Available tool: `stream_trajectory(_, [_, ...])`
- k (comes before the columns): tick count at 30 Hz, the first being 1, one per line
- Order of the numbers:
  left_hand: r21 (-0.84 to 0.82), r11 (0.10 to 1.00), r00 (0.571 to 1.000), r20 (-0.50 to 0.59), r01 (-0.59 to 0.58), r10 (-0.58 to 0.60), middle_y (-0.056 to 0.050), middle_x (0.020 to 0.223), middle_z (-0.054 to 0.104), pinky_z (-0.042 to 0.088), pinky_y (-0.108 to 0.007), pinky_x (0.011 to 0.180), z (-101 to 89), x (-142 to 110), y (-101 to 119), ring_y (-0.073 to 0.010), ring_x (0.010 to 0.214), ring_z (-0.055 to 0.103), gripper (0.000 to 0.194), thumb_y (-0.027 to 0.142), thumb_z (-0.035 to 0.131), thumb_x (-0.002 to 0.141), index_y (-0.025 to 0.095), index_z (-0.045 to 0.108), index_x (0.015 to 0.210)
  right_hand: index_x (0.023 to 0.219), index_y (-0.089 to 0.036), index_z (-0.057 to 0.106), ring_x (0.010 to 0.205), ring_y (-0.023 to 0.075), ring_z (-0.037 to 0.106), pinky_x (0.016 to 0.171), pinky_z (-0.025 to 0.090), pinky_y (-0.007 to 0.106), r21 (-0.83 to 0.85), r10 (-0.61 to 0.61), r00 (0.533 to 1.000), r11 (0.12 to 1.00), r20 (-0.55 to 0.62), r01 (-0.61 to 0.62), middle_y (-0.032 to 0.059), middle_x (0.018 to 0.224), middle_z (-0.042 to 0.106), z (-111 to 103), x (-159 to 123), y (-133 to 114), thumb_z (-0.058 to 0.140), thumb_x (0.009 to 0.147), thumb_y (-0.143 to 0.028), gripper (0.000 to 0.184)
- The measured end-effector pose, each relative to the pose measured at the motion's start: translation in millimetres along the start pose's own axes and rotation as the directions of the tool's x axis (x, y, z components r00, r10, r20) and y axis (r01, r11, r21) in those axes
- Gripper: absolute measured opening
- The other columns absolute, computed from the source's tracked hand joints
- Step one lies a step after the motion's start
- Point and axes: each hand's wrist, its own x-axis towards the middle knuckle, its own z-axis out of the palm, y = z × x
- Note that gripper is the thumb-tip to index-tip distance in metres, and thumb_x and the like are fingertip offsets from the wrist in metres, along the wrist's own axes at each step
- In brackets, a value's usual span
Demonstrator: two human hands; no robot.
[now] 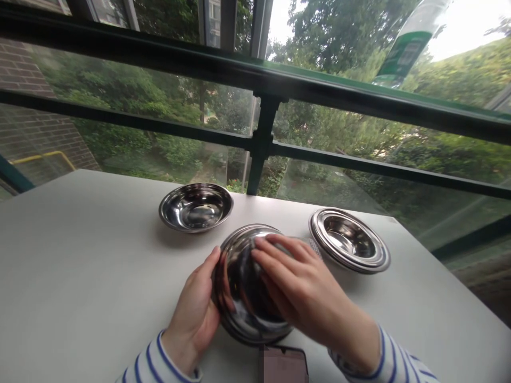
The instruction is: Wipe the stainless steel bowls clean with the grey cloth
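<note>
A shiny stainless steel bowl (243, 298) is tilted in front of me, its rounded outer side turned towards me. My left hand (195, 308) grips its left rim, thumb up along the edge. Over the upper right of that bowl lies my right hand (299, 282), fingers bent and pressed together against the metal. A small grey dotted piece (314, 248), perhaps cloth, shows beyond the right hand's knuckles; how much of it is under the fingers is hidden. The bowl's inside is out of sight.
Another steel bowl (195, 208) stands upright at the back left of the white table (99, 276). Several nested steel bowls (351, 242) sit at the back right. A phone (285, 364) lies at the front. A green-labelled plastic bottle (405, 56) stands on the window rail.
</note>
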Motion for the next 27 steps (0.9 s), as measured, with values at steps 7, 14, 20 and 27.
stream_trajectory(7, [-0.003,1.0,0.998,-0.065,-0.022,0.022,-0.008,0.076,0.073,0.057,-0.029,0.066,0.3,1,1,-0.0186,0.068,0.069,0.013,0.014,0.053,0.082,0.01,0.066,0.082,0.118,-0.011,0.053,0.111,0.0263,0.05,0.087,0.045,0.042,-0.064,0.128,0.992,0.99,-0.002,-0.128,0.0111,0.124,0.057,5,-2,7,0.041,0.09,-0.016,0.032])
stream_trajectory(14, [-0.019,1.0,0.999,-0.025,0.023,-0.023,-0.009,0.078,0.073,0.057,-0.03,0.068,-0.2,2,2,-0.0189,0.071,0.069,0.018,0.015,0.048,0.085,0.01,0.065,0.086,0.118,-0.014,0.053,0.116,0.0257,0.046,0.091,0.042,0.042,0.03,-0.037,0.999,0.999,0.038,0.036,0.0113,0.127,0.054,2,-1,-3,0.044,0.09,-0.025,0.032])
stream_trajectory(20, [0.017,1.0,1.0,-0.031,0.003,-0.002,-0.009,0.08,0.073,0.056,-0.029,0.069,1.0,0,1,-0.0187,0.073,0.068,0.016,0.013,0.05,0.084,0.01,0.065,0.086,0.119,-0.011,0.053,0.112,0.0263,0.048,0.089,0.045,0.043,-0.021,0.141,0.99,0.99,-0.024,-0.141,0.0121,0.125,0.056,5,1,5,0.041,0.089,-0.016,0.032])
stream_trajectory(27, [0.011,1.0,1.0,0.02,-0.023,0.023,-0.009,0.079,0.072,0.056,-0.029,0.069,1.7,0,0,-0.0195,0.074,0.068,0.017,0.016,0.051,0.083,0.009,0.066,0.089,0.12,-0.015,0.052,0.118,0.0245,0.044,0.095,0.04,0.041,0.044,-0.033,0.999,0.998,0.002,0.033,0.0088,0.129,0.052,1,5,-6,0.041,0.091,-0.023,0.032])
